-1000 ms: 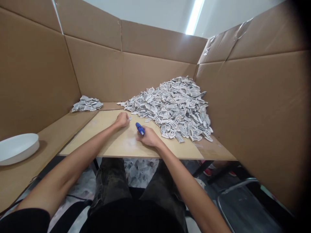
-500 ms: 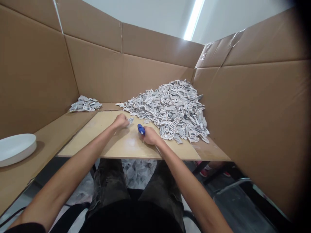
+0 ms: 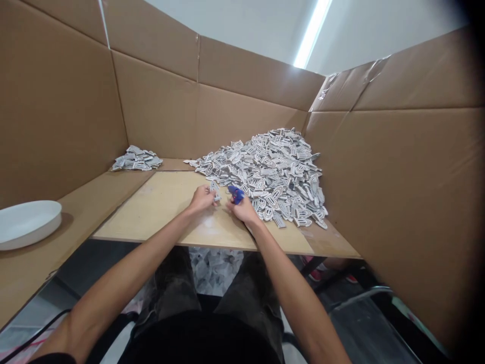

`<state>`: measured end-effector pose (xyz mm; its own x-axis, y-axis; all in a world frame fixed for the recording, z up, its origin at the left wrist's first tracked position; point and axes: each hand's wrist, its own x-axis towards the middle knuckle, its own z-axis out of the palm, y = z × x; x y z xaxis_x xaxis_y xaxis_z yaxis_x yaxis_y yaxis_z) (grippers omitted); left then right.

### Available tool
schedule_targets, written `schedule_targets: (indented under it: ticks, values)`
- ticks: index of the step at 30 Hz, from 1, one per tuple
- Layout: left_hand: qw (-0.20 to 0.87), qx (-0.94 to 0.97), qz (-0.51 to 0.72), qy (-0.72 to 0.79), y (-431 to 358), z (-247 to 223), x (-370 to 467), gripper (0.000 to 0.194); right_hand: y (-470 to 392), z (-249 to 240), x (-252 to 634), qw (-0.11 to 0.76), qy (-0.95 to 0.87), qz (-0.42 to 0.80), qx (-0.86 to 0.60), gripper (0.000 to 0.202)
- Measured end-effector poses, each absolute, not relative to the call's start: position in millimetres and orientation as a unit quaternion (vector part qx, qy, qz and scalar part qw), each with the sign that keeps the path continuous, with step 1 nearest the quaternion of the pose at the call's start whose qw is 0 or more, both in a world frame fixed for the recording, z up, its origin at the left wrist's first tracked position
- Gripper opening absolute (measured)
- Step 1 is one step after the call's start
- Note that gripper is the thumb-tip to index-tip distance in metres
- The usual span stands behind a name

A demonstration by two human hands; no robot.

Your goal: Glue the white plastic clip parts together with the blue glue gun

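My left hand (image 3: 203,198) is closed on a small grey-white slotted piece (image 3: 214,190), held upright above the wooden board (image 3: 151,212). Just to its right, my right hand (image 3: 242,208) grips a blue tool (image 3: 236,194); its exact kind is hard to make out. A small gap separates the tool from the piece. Behind and right of my hands rises a large pile of similar slotted pieces (image 3: 280,167). A smaller pile (image 3: 136,158) lies at the back left.
Cardboard walls (image 3: 159,111) enclose the work surface at the back and both sides. A white oval dish (image 3: 30,222) rests at the far left. Below the board's front edge are my legs and a bag of whitish material (image 3: 215,270). A person's red shoes show at the lower right.
The slotted piece has come up and right in my left hand and now shows more fully. My right hand has shifted slightly right, and the blue tool has turned. The camera view has shifted a little.
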<state>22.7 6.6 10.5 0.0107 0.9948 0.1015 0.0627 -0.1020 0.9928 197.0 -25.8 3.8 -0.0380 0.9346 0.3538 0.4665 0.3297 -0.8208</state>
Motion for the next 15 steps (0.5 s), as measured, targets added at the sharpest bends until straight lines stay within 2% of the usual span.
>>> schedule_targets:
  ticks: [3,5,9,15]
  values:
    - [0.489,0.581,0.495,0.423,1.8,7.4,28.1,0.012,-25.0,-2.8,194.0,0.572,-0.558,0.402,-0.446,0.035]
    - [0.507,0.595,0.487,0.389,0.3,7.4,29.9,0.01,-25.9,-3.5,193.5,0.61,-0.515,0.435,-0.416,0.043]
    - [0.548,0.597,0.473,0.345,1.3,7.1,32.3,0.012,-26.9,-1.5,197.0,0.645,-0.505,0.386,-0.423,0.045]
    - [0.599,0.599,0.445,0.291,3.3,5.0,33.2,0.018,-28.6,0.4,202.0,0.595,-0.595,0.311,-0.441,0.036]
